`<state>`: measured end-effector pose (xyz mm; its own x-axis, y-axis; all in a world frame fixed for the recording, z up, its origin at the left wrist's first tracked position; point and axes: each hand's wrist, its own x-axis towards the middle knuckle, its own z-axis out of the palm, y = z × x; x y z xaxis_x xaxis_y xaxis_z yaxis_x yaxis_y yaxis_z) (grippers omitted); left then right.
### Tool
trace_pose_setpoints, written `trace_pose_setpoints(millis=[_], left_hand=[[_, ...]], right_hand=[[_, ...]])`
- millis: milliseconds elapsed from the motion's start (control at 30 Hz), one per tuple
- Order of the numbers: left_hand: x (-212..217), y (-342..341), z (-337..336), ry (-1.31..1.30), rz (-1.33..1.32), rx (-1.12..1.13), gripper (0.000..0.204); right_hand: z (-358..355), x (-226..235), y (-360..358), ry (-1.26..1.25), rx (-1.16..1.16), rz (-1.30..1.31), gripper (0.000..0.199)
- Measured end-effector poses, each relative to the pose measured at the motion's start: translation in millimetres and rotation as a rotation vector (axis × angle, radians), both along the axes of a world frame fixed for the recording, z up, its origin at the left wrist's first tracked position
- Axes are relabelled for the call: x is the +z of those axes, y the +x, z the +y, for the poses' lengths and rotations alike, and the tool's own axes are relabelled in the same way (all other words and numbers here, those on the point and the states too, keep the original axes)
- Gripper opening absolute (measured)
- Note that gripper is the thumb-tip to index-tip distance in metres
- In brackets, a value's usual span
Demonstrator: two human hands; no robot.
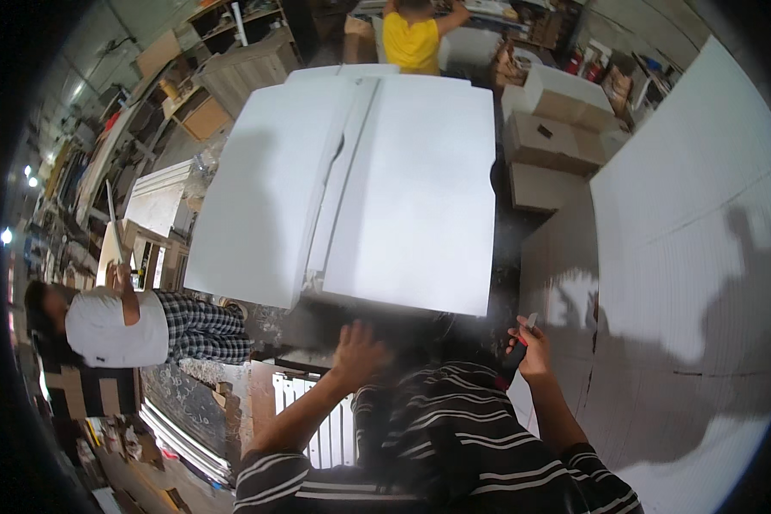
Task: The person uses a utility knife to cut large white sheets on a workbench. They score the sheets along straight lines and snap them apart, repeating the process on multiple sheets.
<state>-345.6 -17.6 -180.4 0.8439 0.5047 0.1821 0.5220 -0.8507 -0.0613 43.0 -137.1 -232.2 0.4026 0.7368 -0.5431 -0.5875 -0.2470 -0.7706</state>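
1. White foam board (403, 188), large and flat, fills the centre of the head view; a groove or seam runs down it from top centre toward the lower left of its face. Its near edge lies just above both hands.
2. Left hand (357, 347), lower centre: fingers spread wide, nothing gripped, palm at or just short of the board's near edge. Motion blur; contact cannot be confirmed.
3. Right hand (531, 347), right of centre and low: fingers curled tight around a utility knife (519, 343) with a dark body, red trim and a pale blade tip poking up above the fist. It sits between the board and the white sheet (702, 214).
4. White sheet: very large, ribbed surface, covers the right side of the frame; cut off by the fisheye rim. Shadows of people fall across it.
5. Cardboard boxes (552, 141), upper right: stacked and closed, contents not visible.
6. Shelving (231, 26), upper left: cluttered, items too small to tell.
7. Person in a yellow top (411, 38), top centre, at the board's far end; partly cut off.
8. Person in checked trousers (146, 325), left, holds up a long thin strip (111, 214); lower body hidden.
9. Striped sleeves (454, 454) of the wearer fill the bottom edge, hiding what lies beneath.
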Motion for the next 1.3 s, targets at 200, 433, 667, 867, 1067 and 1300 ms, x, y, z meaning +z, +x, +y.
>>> trace_pose_setpoints(millis=[200,433,667,867,1067,1300], left_hand=[[-34.4,-19.4,-22.4,-0.969,-0.472,0.555,0.036],[-24.5,37.5,-22.5,-0.79,-0.987,0.887,0.025],[3.5,74.7,-25.1,-0.016,-0.422,0.489,0.069],[9.5,91.7,-5.5,0.066,-0.463,0.305,0.059],[52.8,85.4,-7.9,0.158,-0.595,0.403,0.048],[116.1,49.8,-12.2,0.019,-1.359,0.966,0.024]], right_hand=[[72.1,26.0,-30.1,0.169,0.275,-0.159,0.029],[93.0,37.8,-22.5,0.081,0.656,-0.315,0.028],[83.0,27.4,-10.7,0.188,0.889,-0.188,0.019],[54.6,87.9,7.1,0.303,0.937,-0.107,0.018],[46.2,117.3,18.8,0.541,1.016,-0.026,0.013],[97.5,83.1,-12.5,0.221,0.922,0.037,0.017]])
